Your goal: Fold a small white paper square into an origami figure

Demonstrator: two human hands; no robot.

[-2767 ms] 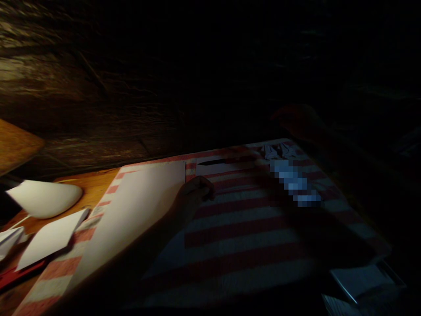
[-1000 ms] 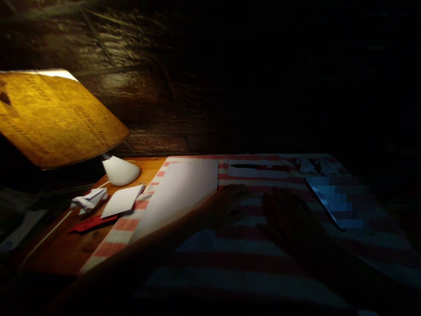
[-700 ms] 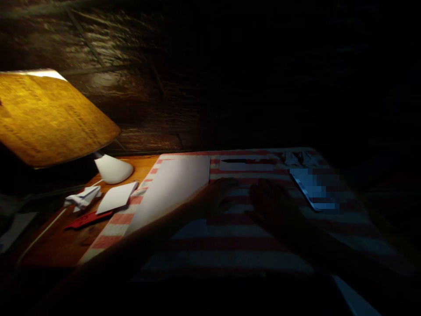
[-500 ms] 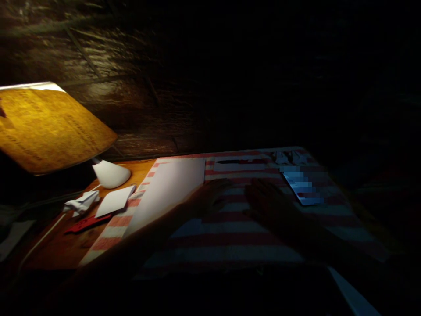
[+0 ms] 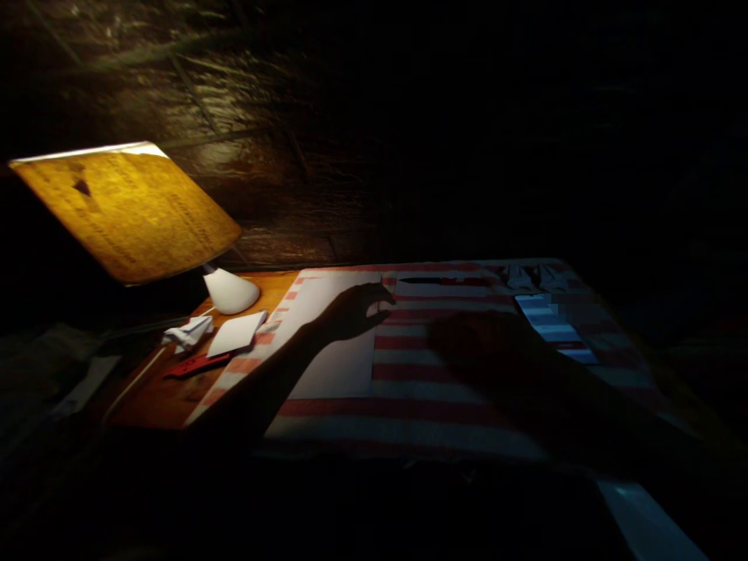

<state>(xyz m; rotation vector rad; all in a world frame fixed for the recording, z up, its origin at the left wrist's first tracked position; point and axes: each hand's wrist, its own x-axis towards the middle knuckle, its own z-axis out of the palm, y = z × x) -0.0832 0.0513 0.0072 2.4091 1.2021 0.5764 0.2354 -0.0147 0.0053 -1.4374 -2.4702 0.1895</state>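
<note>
My left hand (image 5: 362,308) hovers over the upper right part of a large white sheet of paper (image 5: 330,370), fingers curved and apart from the thumb, nothing between them. Dark and blurred, my right hand (image 5: 467,343) is over the striped cloth (image 5: 409,421); its fingers cannot be made out. Beyond my hands lies a knife (image 5: 444,281) with a dark blade and red handle, on a smaller white paper (image 5: 409,290). A lit phone (image 5: 549,323) rests right of my right hand, partly behind my forearm.
A lit lamp (image 5: 134,218) with a yellow shade stands at the left. By its base are a white folded paper (image 5: 237,333), a crumpled white piece (image 5: 190,333) and a flat red object (image 5: 195,365). Two whitish shapes (image 5: 529,276) lie at the far right. A dark wall rises behind.
The view has shifted, so the lamp and table sit further right. My left hand has lifted and curled its fingers; my right hand, flat with fingers visible before, is now blurred and darker.
</note>
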